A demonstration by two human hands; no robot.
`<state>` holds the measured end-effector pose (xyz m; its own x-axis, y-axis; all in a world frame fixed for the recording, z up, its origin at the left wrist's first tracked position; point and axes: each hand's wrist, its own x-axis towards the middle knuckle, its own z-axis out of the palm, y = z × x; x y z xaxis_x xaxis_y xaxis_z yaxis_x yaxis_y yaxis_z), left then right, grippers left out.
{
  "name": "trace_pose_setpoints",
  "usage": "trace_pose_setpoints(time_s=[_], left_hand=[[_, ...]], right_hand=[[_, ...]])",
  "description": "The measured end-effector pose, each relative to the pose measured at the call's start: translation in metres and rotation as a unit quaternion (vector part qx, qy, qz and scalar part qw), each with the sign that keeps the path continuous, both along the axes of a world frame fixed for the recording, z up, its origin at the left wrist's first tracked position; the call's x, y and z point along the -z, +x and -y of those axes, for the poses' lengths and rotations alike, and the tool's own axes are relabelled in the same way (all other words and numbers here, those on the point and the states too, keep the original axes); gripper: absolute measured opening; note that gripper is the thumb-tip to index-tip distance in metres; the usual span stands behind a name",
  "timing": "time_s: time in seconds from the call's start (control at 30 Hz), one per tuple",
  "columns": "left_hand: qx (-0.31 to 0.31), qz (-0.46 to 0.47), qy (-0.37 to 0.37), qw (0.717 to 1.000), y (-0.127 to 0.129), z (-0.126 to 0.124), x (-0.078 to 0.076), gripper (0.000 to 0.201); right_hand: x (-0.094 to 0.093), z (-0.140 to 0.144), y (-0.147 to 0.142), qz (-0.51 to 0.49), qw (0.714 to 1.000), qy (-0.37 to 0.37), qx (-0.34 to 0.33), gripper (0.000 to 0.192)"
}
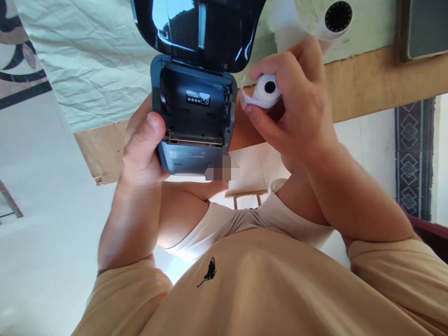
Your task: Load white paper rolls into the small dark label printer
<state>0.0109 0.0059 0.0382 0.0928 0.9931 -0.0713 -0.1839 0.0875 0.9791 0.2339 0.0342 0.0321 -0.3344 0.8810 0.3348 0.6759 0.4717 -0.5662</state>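
Observation:
A dark label printer (196,158) is gripped by my left hand (142,149), its thumb lying over the left edge. The printer's glossy black lid (206,28) is swung up, and the compartment inside shows a small printed sticker (198,98) and no roll. To the right of the printer, my right hand (301,98) pinches a small white paper roll (268,91) with a dark core. A loose end of its paper curls out toward the printer. The roll and the printer are apart.
Behind my right hand lies a larger white roll (338,21) with a black toothed core. A pale green cloth (94,60) covers the wooden table (364,84). At the far right rests a dark flat object (427,28). Below the table edge is a small wooden stool (245,193).

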Motion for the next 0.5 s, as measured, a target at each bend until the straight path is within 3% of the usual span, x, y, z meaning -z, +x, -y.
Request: trace_pose_setpoints(time_s=[0.13,0.23,0.3,0.5], left_hand=[[0.031,0.007,-0.029,0.999,0.002,0.004,-0.008,0.048],[0.040,0.012,-0.021,0.999,0.006,0.004,-0.009,0.044],[0.035,0.022,0.001,0.999,0.008,0.003,-0.007,0.041],[0.025,0.032,0.008,0.999,0.011,0.003,-0.008,0.037]], right_hand=[[-0.001,0.001,0.002,-0.056,0.997,0.009,-0.047,0.043],[-0.003,0.002,0.002,-0.045,0.996,-0.014,-0.074,0.047],[-0.003,0.002,0.001,-0.024,0.998,-0.009,-0.053,0.037],[0.000,0.001,-0.003,-0.004,1.000,0.006,-0.007,0.035]])
